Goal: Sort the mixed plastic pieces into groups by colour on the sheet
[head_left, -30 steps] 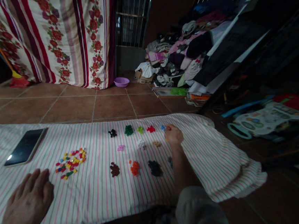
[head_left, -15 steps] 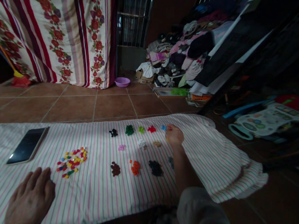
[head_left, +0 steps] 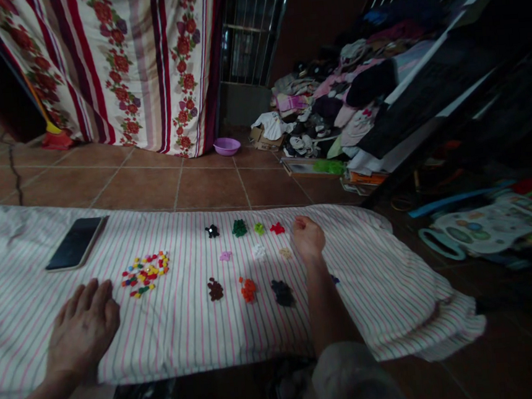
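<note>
My left hand (head_left: 84, 324) lies flat on the striped cloth, fingers stretched out, close to a mixed scatter of small coloured beads (head_left: 146, 273). At the right end of the back row, my right hand (head_left: 309, 238) has its fingers curled together; what they hold, if anything, is hidden. Just left of it are red beads (head_left: 277, 228) and tan beads (head_left: 285, 254). Further left sit light green beads (head_left: 259, 228), dark green beads (head_left: 239, 228), black beads (head_left: 211, 231), white beads (head_left: 259, 251) and pink beads (head_left: 225, 256). Nearer me lie brown (head_left: 215, 289), orange (head_left: 248, 290) and dark grey beads (head_left: 282, 292).
A phone (head_left: 75, 243) lies at the left on the cloth (head_left: 190, 349). Dark blue pieces (head_left: 335, 278) peek out right of my forearm. Beyond are a purple basin (head_left: 226, 146), a curtain (head_left: 143, 67), a broom (head_left: 55, 136) and heaped clothes (head_left: 323, 104).
My right hand has shifted slightly left over the light blue beads, which are now hidden. Its forearm now covers the grey beads, and dark blue pieces show. The head view has turned a little left.
</note>
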`<state>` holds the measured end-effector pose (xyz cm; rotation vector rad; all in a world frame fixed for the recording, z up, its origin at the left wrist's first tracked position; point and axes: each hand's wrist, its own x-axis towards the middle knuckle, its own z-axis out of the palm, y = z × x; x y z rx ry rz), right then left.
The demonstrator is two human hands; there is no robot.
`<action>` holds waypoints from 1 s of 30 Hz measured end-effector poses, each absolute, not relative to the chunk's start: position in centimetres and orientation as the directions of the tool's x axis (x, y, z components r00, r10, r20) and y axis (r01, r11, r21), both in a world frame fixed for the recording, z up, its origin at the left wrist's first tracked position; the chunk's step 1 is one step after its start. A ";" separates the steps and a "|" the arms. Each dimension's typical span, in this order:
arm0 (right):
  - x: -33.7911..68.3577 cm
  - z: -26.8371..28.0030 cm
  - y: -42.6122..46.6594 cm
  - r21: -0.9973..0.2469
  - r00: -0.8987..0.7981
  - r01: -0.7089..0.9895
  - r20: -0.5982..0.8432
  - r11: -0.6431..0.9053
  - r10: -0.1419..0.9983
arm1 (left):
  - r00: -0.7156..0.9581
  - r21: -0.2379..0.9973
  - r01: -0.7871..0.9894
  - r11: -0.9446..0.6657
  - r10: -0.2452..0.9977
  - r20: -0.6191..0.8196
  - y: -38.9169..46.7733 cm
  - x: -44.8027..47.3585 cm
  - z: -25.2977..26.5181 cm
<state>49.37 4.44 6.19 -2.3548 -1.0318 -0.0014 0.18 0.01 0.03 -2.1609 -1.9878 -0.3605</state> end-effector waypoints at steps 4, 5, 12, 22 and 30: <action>43.4 7.1 6.1 -0.548 0.541 0.763 0.248 -0.344 0.804 | 0.052 0.005 0.998 -0.055 0.965 0.256 0.0 0.8 0.9; 41.4 7.3 6.5 -0.544 0.471 0.795 0.271 -0.270 0.840 | 0.041 0.003 0.999 -0.044 0.967 0.253 0.0 0.9 1.1; 26.7 7.4 6.2 -0.430 -0.187 0.833 0.374 0.348 0.908 | 0.011 0.002 1.000 -0.012 0.964 0.267 -0.1 1.2 1.1; 17.8 4.6 5.9 -0.322 -0.518 0.767 0.201 0.556 0.831 | 0.011 0.010 1.000 -0.015 0.947 0.320 0.1 1.1 0.7; 16.7 3.0 6.3 -0.278 -0.488 0.798 0.225 0.535 0.843 | 0.018 0.001 1.000 -0.019 0.945 0.326 0.1 1.2 0.4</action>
